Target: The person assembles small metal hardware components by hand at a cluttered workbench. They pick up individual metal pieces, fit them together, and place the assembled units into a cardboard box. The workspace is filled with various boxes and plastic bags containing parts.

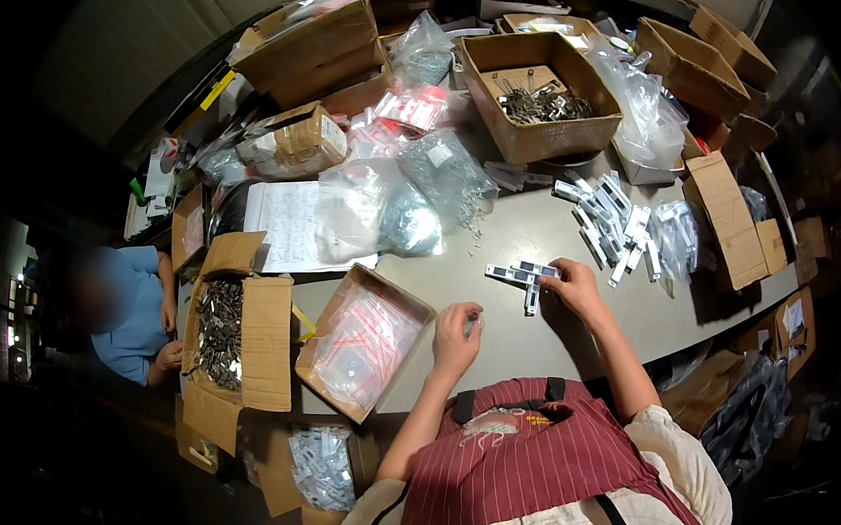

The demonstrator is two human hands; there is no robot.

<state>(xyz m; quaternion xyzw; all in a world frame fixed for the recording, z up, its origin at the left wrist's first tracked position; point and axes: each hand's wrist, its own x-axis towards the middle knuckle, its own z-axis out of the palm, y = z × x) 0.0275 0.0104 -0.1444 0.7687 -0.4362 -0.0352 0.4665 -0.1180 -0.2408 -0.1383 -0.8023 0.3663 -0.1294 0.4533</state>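
On the grey table in front of me, my right hand pinches the end of one of several small white rectangular parts with dark windows. These parts lie close together, some crosswise to the others. My left hand is curled closed just above the table, beside the box of bags. Something small and shiny shows at its fingertips, too small to name. A loose heap of similar white parts lies farther off to the right, next to a clear bag of more of them.
At my left stand a carton of clear bags with red stripes and a carton of small metal pieces. Clear bags of small hardware and paper sheets lie beyond. A carton of metal clips stands at the back. A co-worker is far left.
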